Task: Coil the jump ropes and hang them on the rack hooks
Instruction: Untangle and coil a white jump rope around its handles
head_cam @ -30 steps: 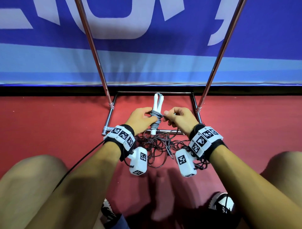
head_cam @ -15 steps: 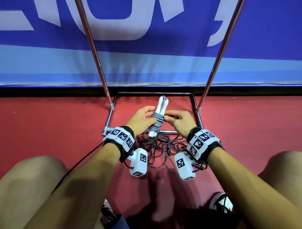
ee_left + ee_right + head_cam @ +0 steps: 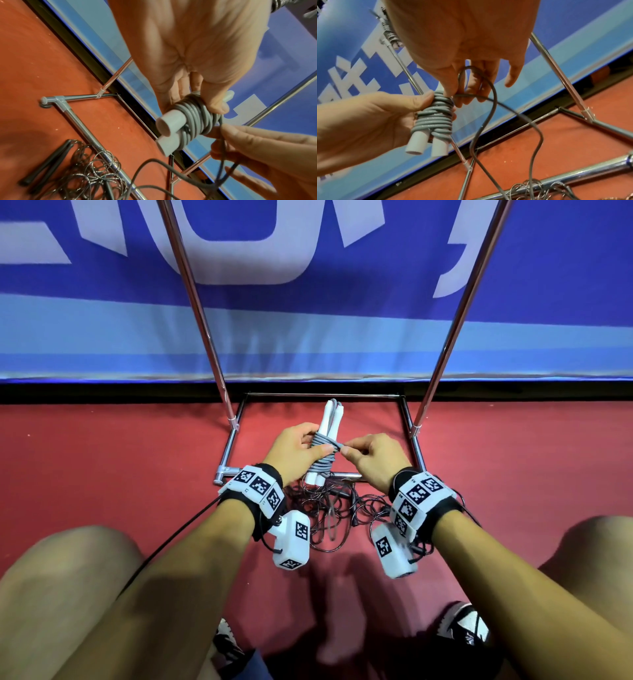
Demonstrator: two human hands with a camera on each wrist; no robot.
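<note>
The left hand (image 3: 297,451) holds a pair of white handles (image 3: 329,422) side by side, its thumb pressed over the grey rope (image 3: 322,455) that is wound in tight turns around their middle. In the head view the bundle sits just above the centre, pointing toward 12 o'clock, with the handle butts aimed back at the person. The right hand (image 3: 371,458) is at 3 o'clock of the bundle, touching it, and pinches the free end of the grey rope between thumb and forefinger right against the coil. In the right wrist view the rope (image 3: 435,117) makes several neat turns over the two handles (image 3: 426,144), and the loose tail (image 3: 494,94) loops up past the right fingers (image 3: 460,100) and then drops toward the floor. In the left wrist view the left hand (image 3: 197,54) wraps the coil (image 3: 193,116) from above, while the right hand (image 3: 254,148) comes in from 4 o'clock with the tail running through it. Below the hands, at 6 o'clock of the bundle, a second rope (image 3: 329,508), thin and dark, lies in a loose tangle on the red floor (image 3: 102,467), partly over the front bar of the metal rack (image 3: 233,446); its black handles (image 3: 46,162) lie together beside the tangle. Two rack poles (image 3: 195,302) rise toward 12 o'clock in front of a blue banner (image 3: 308,330).
</note>
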